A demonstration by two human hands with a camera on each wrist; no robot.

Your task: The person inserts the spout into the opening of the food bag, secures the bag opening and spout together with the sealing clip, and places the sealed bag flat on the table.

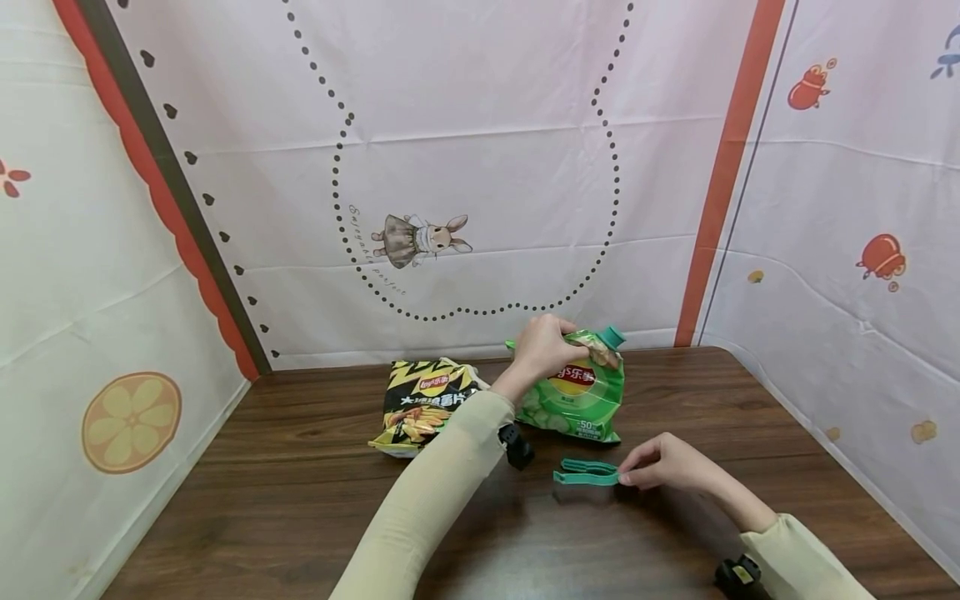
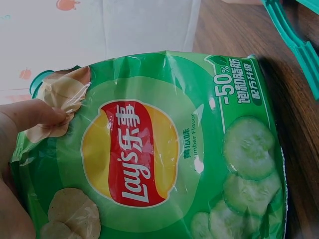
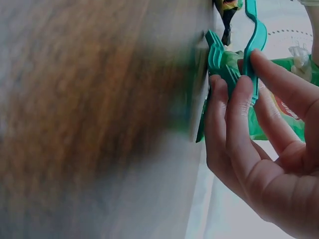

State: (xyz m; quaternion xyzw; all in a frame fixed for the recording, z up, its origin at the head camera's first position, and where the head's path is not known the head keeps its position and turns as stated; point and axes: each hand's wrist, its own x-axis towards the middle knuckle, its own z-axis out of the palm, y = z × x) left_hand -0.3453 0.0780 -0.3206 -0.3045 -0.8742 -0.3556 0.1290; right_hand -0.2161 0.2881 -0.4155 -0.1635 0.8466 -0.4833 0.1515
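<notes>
My left hand point(image 1: 542, 350) grips the top of a green bag of Lay's cucumber chips point(image 1: 573, 400), which stands upright on the table. In the left wrist view, the thumb presses on the folded upper part of the bag point(image 2: 134, 149). A teal cap-like piece point(image 1: 611, 337) sticks up at the bag's top right corner; the rest of it is hidden. Lower and to the right, my right hand point(image 1: 663, 465) pinches one end of a teal bag clip point(image 1: 585, 472), its two arms spread apart and pointing left. In the right wrist view, the fingertips hold the clip point(image 3: 253, 40) close beside the tabletop.
A black and yellow bag of Lay's chips point(image 1: 427, 404) lies left of the green one, partly behind my left forearm. The dark wooden table point(image 1: 300, 500) ends at a printed cloth curtain point(image 1: 480, 167) at the back, with more cloth at both sides.
</notes>
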